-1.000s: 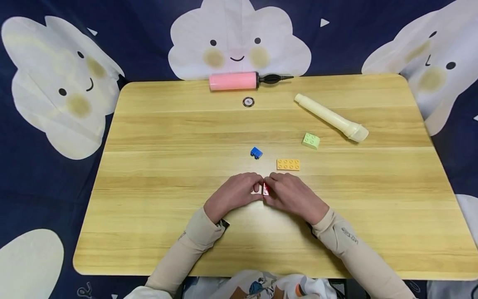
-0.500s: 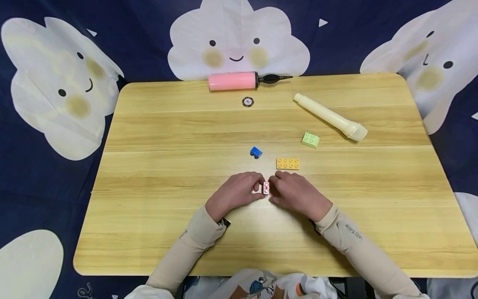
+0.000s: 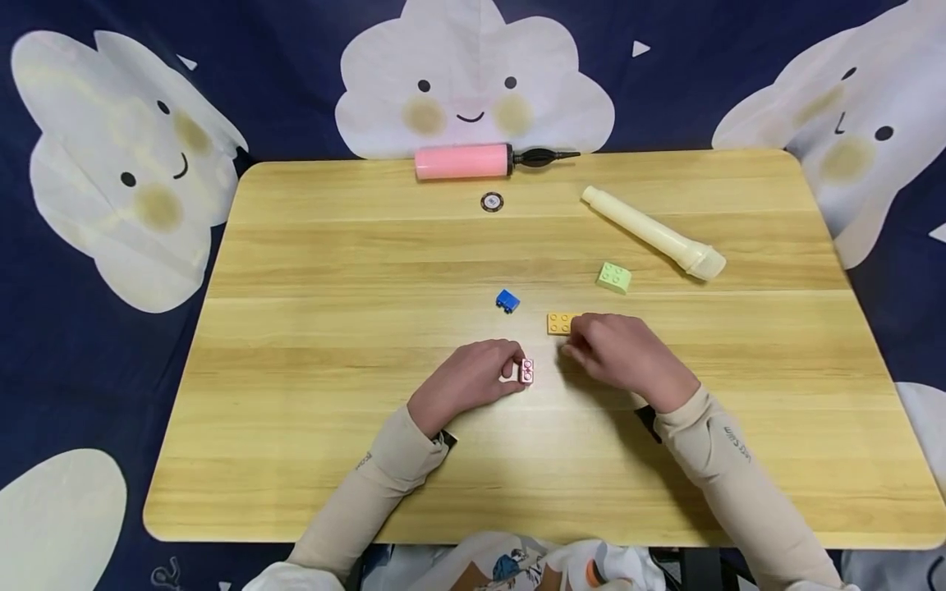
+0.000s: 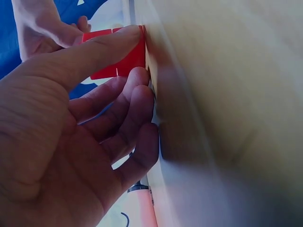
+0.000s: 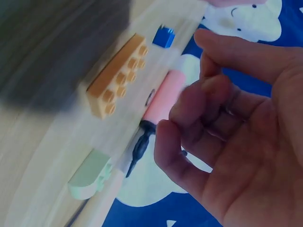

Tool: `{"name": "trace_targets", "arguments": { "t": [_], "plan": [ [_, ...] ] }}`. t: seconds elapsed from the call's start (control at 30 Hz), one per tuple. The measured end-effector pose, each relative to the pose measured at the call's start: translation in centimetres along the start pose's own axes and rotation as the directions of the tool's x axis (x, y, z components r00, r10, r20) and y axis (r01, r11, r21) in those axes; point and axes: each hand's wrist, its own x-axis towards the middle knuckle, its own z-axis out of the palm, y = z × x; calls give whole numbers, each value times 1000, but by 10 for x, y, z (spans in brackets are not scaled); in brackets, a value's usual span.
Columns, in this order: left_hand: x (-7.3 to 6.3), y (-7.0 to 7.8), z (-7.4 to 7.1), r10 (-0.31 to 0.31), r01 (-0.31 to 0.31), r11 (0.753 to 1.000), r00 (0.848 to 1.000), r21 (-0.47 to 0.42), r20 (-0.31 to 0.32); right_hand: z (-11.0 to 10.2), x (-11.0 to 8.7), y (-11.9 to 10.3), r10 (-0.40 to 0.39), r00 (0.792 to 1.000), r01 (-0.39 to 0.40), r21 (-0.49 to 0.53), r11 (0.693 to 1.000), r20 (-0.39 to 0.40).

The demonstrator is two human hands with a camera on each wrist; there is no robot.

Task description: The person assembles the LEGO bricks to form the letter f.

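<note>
My left hand (image 3: 469, 376) pinches a small stack of red toy bricks (image 3: 527, 372) between thumb and fingers, close against the table. In the left wrist view a seam runs across the red bricks (image 4: 130, 64), and their studs face up in the head view. My right hand (image 3: 631, 353) holds nothing, its fingers loosely bent. It hovers by the yellow eight-stud brick (image 3: 559, 323) and covers that brick's right end in the head view. In the right wrist view the yellow brick (image 5: 116, 78) lies apart from the fingertips, studs up.
A small blue brick (image 3: 507, 301) and a pale green brick (image 3: 614, 277) lie beyond the hands. Farther back are a cream microphone-shaped thing (image 3: 654, 233), a round black-and-white chip (image 3: 491, 202) and a pink hand pump (image 3: 463, 162) at the table's far edge.
My right hand has let go of the red bricks and moved right and away from me, to the yellow brick. The left hand stays in place, still pinching the red bricks.
</note>
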Motion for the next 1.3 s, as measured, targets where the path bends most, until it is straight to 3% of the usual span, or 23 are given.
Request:
{"name": "trace_targets", "arguments": {
  "t": [0.2,0.47,0.8,1.3],
  "plan": [
    [1,1,0,-9,9,1000,1000,7,1,0,4,13,54,998,-54,-10,999,32],
    [1,1,1,-8,8,1000,1000,11,-1,5,9,24,71,995,-75,-45,996,-73],
    [3,0,0,7,-7,1000,1000,30,-11,8,18,30,76,997,-76,-39,996,5],
    [3,0,0,-1,1,1000,1000,25,-6,16,17,29,76,997,-76,-45,996,-2]
  ]
}}
